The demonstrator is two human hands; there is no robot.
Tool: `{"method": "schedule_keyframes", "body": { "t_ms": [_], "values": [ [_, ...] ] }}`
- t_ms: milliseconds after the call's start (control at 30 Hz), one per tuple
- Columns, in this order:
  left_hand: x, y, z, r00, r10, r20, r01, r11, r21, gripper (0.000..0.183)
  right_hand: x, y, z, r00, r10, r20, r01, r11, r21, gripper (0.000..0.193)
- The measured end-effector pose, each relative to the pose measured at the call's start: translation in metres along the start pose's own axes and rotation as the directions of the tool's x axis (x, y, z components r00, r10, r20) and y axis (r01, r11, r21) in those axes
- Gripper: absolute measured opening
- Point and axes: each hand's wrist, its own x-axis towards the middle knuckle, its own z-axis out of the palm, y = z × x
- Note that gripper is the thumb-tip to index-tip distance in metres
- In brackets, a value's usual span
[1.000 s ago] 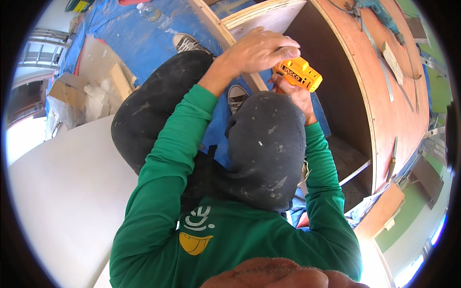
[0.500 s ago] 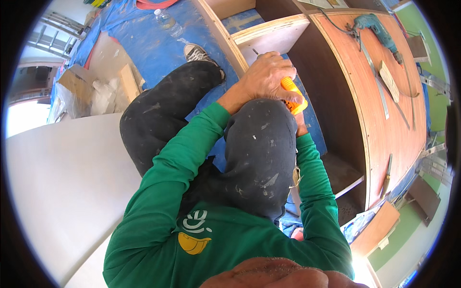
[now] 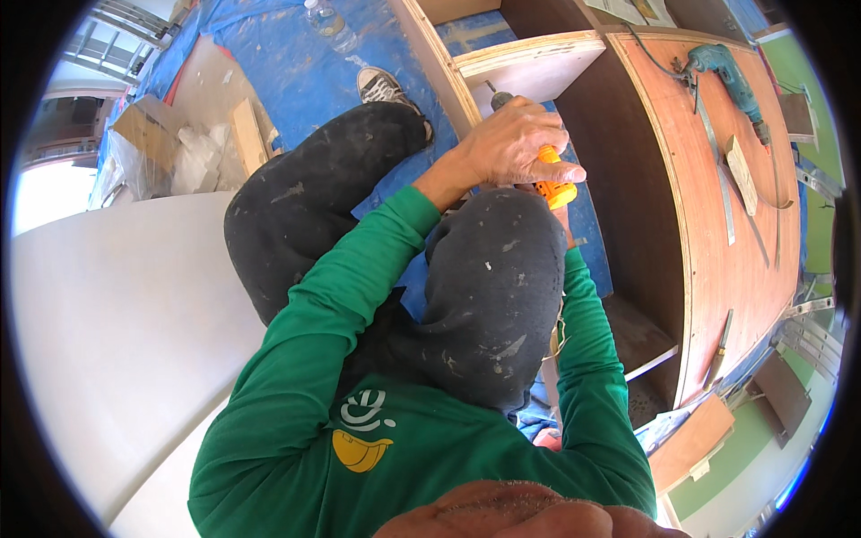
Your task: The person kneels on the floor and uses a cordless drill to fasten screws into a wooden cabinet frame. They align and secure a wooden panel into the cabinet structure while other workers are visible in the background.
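Note:
A yellow cordless drill point(image 3: 557, 192) with a dark chuck and a thin bit point(image 3: 491, 87) points away toward the cabinet frame, just beyond my raised knee point(image 3: 493, 269). My left hand point(image 3: 516, 143) is wrapped over its top, the thumb lying across the yellow body. My right hand point(image 3: 562, 216) is at the rear of the drill, low beside the knee. Only a little of that hand shows; its fingers are hidden by the drill and knee. What the bit touches, if anything, I cannot make out.
An open wooden cabinet point(image 3: 646, 152) stands right and ahead. On its panel lie a teal corded drill point(image 3: 731, 85), metal strips and a chisel point(image 3: 719, 350). A plastic bottle point(image 3: 330, 25) is on the blue sheet point(image 3: 269, 54). A white panel point(image 3: 134, 296) lies left.
The view has shifted slightly, so the cabinet and hands appear farther right. My left hand covers more of the yellow drill, its thumb now stretched across it.

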Motion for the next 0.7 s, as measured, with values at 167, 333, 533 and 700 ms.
{"method": "schedule_keyframes", "body": {
  "t_ms": [167, 333, 533, 700],
  "values": [
    [-0.002, -0.003, 0.004, 0.999, -0.001, -0.044, 0.002, 1.0, 0.024, 0.06, 0.003, 0.017, -0.004, 0.974, -0.218, -0.063, 0.2, 0.955, -0.219, 0.052],
    [-0.003, -0.003, 0.004, 0.999, -0.001, -0.043, 0.001, 1.0, 0.007, 0.042, 0.011, 0.03, -0.012, 0.88, -0.468, -0.084, 0.357, 0.767, -0.533, 0.05],
    [-0.002, -0.004, 0.003, 0.998, 0.04, -0.058, -0.039, 0.999, 0.021, 0.035, 0.006, 0.022, 0.004, 0.942, -0.313, -0.119, 0.325, 0.941, 0.091, 0.05],
    [-0.001, -0.009, 0.009, 0.998, 0.027, -0.059, -0.026, 0.999, 0.021, 0.031, 0.008, 0.017, 0.009, 0.965, -0.24, -0.109, 0.252, 0.961, 0.113, 0.048]
  ]
}}
